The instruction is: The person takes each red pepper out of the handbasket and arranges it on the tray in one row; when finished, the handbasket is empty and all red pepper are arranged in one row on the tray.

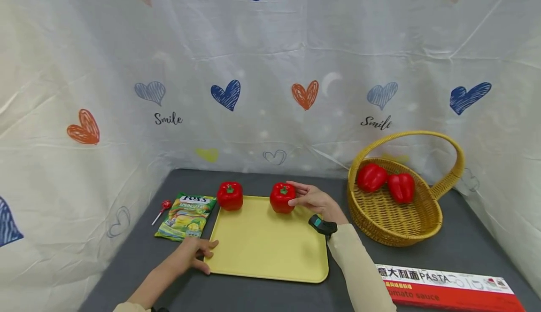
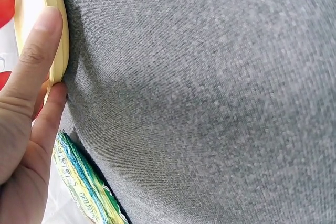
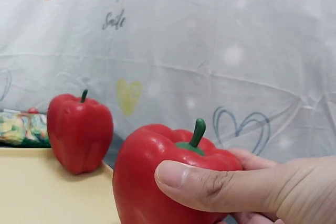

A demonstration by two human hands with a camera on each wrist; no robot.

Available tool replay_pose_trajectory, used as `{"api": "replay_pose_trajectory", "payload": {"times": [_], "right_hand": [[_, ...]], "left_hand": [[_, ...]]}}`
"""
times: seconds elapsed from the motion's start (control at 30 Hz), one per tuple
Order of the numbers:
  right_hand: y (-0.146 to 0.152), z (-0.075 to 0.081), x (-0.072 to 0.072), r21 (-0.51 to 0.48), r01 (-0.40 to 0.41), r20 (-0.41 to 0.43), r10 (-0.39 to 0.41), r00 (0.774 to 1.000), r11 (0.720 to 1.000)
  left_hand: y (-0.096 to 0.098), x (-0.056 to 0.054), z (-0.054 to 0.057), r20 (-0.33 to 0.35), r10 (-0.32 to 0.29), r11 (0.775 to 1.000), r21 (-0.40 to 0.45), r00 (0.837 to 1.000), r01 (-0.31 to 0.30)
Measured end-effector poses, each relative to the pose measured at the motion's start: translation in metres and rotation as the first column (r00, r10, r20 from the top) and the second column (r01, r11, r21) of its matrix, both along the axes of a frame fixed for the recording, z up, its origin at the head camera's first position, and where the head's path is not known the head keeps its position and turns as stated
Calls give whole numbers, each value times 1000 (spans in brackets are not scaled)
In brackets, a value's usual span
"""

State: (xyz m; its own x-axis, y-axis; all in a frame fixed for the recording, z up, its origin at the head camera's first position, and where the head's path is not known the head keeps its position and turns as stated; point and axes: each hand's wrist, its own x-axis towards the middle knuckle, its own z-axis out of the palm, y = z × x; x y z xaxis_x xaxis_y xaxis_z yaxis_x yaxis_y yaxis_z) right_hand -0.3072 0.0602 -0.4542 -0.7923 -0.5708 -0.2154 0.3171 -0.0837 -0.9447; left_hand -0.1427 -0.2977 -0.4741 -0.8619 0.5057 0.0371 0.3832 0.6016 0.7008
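My right hand (image 1: 314,200) holds a red bell pepper (image 1: 282,198) by its sides, thumb on the near side, over the far right part of a yellow tray (image 1: 266,251). In the right wrist view this bell pepper (image 3: 152,182) stands stem up, the thumb lying across its front. A second red bell pepper (image 1: 230,196) sits upright at the tray's far left corner. At the near left corner, my left hand (image 1: 192,254) grips the tray's rim between thumb and fingers. The left wrist view shows the thumb on the tray's side wall (image 2: 56,51).
A yellow wicker basket (image 1: 359,215) with two red bell peppers (image 1: 401,187) stands at the right. In front of it lies a red and white pasta box (image 1: 448,286). Left of the tray are a green candy bag (image 1: 188,215) and a red lollipop (image 1: 166,204). A printed curtain (image 1: 262,128) hangs behind.
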Motion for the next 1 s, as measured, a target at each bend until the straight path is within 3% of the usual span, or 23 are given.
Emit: {"api": "replay_pose_trajectory", "payload": {"times": [0.13,0.37,0.63,1.0], "right_hand": [[-16,-3,-4,-1,-5,-21,5,1000,1000],[-34,-8,-11,50,-55,-134,61,989,997],[-51,-11,-15,96,-69,-248,90,965,993],[-69,-12,-14,181,-82,-306,135,943,980]], "left_hand": [[1,0,0,-4,-3,1000,9,1000,3],[2,0,0,-93,-40,999,-35,995,37],[2,0,3,1,4,999,-33,1000,-4],[2,-1,0,-23,0,1000,-31,1000,0]]}}
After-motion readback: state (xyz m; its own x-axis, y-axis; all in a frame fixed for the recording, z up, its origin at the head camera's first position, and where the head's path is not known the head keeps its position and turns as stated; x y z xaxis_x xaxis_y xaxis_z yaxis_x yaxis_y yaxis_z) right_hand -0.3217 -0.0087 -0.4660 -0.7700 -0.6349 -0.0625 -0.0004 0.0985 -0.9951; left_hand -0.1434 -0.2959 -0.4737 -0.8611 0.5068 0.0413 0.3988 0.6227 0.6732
